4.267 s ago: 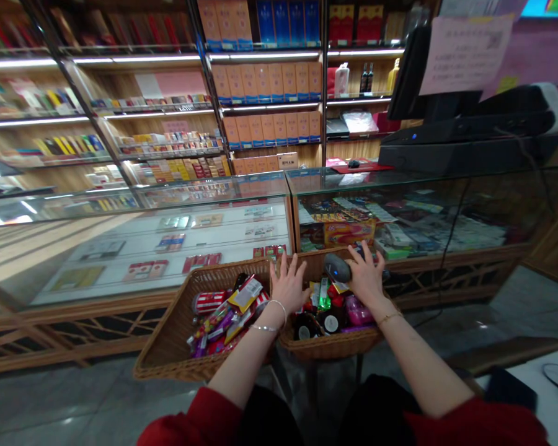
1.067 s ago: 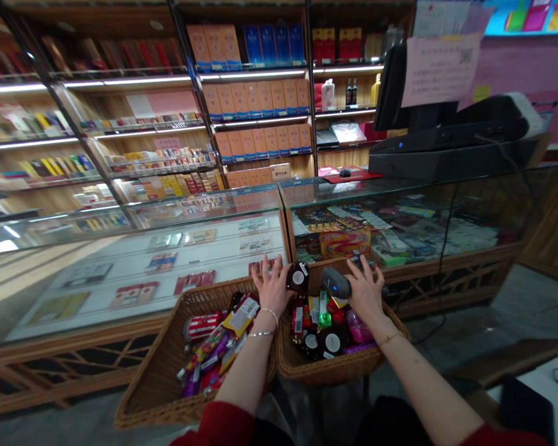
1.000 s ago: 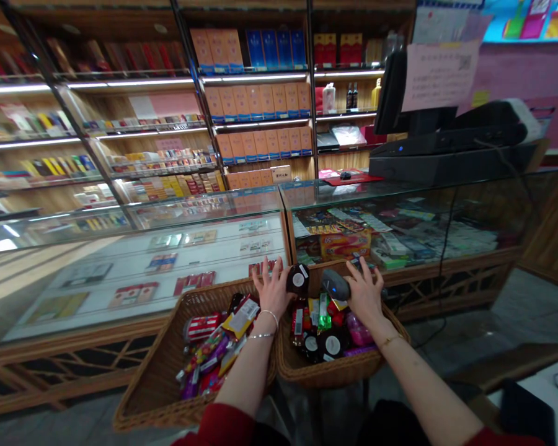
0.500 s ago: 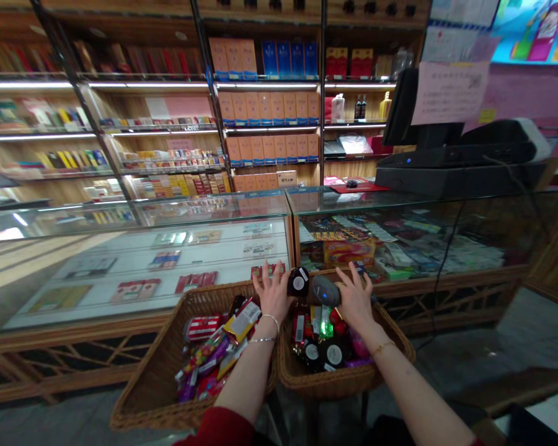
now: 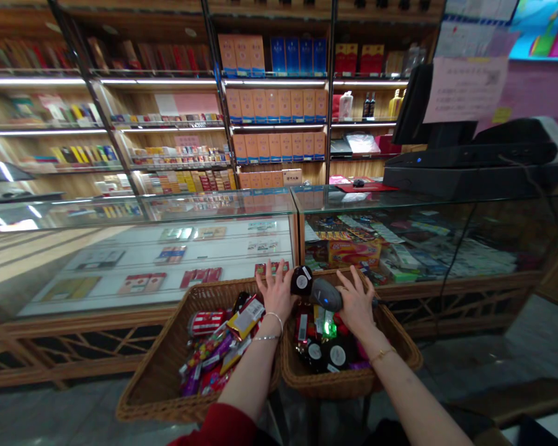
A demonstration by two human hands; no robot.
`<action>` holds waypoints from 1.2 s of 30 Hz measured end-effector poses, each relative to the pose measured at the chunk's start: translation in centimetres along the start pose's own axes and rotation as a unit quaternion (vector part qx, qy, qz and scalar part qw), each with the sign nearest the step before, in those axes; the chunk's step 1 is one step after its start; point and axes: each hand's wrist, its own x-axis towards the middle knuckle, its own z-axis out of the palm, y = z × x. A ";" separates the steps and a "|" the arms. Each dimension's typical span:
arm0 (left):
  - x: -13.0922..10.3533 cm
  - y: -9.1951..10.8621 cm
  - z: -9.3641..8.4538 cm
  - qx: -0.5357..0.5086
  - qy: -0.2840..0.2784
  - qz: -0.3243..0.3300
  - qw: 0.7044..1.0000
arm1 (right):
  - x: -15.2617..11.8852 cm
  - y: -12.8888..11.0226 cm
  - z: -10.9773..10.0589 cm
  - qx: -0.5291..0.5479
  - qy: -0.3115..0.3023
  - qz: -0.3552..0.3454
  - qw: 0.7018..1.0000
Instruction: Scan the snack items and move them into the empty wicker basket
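Fingers (image 5: 270, 280) splayed, arms (image 5: 248, 375) outstretched, right hand (image 5: 357, 310) gripping scanner (image 5: 326, 296)

1. Two wicker baskets stand side by side before me; dark legs (image 5: 279, 414) show beneath them.
2. The left-hand basket (image 5: 160, 365) carries a loose heap: a red-and-white striped pack (image 5: 208, 323), purple wrappers (image 5: 192, 380), and a yellow-and-white packet (image 5: 246, 319) tilted on top.
3. In the right-hand basket (image 5: 328, 385) I see dark round packs (image 5: 337, 356) with white labels, a shiny green wrapper (image 5: 328, 325) and a red packet (image 5: 302, 327).
4. Behind them runs the glass counter (image 5: 218, 205). On its top sit a black base unit (image 5: 451, 181) and, near it, a red mat (image 5: 385, 187) bearing a black mouse (image 5: 358, 183).
5. Inside, under the glass, lie flat red packs (image 5: 142, 283) and an orange box (image 5: 353, 252).
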 end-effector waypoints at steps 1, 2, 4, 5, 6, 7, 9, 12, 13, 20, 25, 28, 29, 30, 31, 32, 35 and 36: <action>0.0 0.0 0.0 0.000 -0.001 -0.002 1.000 | 0.0 0.0 0.1 0.002 0.005 -0.002 1.000; 0.0 -0.1 0.1 0.000 -0.002 -0.004 1.000 | -0.1 0.1 0.1 0.003 0.008 -0.003 1.000; 0.0 -0.1 0.1 0.001 -0.004 -0.008 1.000 | -0.1 0.2 0.3 0.004 0.010 -0.003 1.000; 0.0 -0.1 0.1 0.001 -0.005 -0.010 1.000 | -0.1 0.2 0.3 0.004 0.009 -0.002 1.000; 0.0 -0.1 0.1 0.002 -0.006 -0.013 1.000 | -0.2 0.3 0.3 0.004 0.008 -0.001 1.000; 0.0 0.0 0.0 0.002 -0.007 -0.015 1.000 | -0.2 0.3 0.3 0.003 0.007 0.000 1.000; 0.0 0.0 -0.1 0.002 -0.009 -0.020 1.000 | -0.2 0.4 0.3 0.002 0.004 0.002 1.000; 0.0 0.2 -0.3 0.001 -0.008 -0.026 1.000 | -0.2 0.4 0.1 0.004 0.001 0.005 1.000; 0.0 0.2 -0.3 0.001 -0.007 -0.027 1.000 | -0.2 0.4 0.0 0.006 0.000 0.006 1.000; -0.1 0.2 -0.2 0.003 -0.001 -0.028 1.000 | -0.3 0.4 0.0 0.012 0.009 0.002 1.000; -0.1 0.1 -0.1 0.001 -0.002 -0.028 1.000 | -0.4 0.7 0.3 0.013 0.014 -0.004 1.000; -0.1 0.1 -0.2 0.001 -0.009 -0.032 0.999 | -0.3 0.6 0.2 0.015 0.014 -0.005 1.000; -0.1 0.1 -0.3 0.002 -0.011 -0.033 0.999 | -0.3 0.5 0.1 0.016 0.013 -0.002 1.000; -0.1 0.1 -0.3 0.002 -0.013 -0.034 0.999 | -0.3 0.5 0.0 0.018 0.011 0.001 1.000; -0.1 0.1 -0.3 0.003 -0.014 -0.034 0.999 | -0.3 0.4 -0.1 0.019 0.010 0.004 1.000; -0.1 0.2 -0.3 0.003 -0.016 -0.034 0.999 | -0.3 0.3 -0.2 0.021 0.009 0.007 1.000; -0.1 0.2 -0.3 0.005 -0.021 -0.036 0.999 | -0.3 0.2 -0.4 0.022 0.007 0.009 1.000; -0.1 0.2 -0.3 0.005 -0.023 -0.037 0.999 | -0.3 0.2 -0.4 0.022 0.008 0.009 1.000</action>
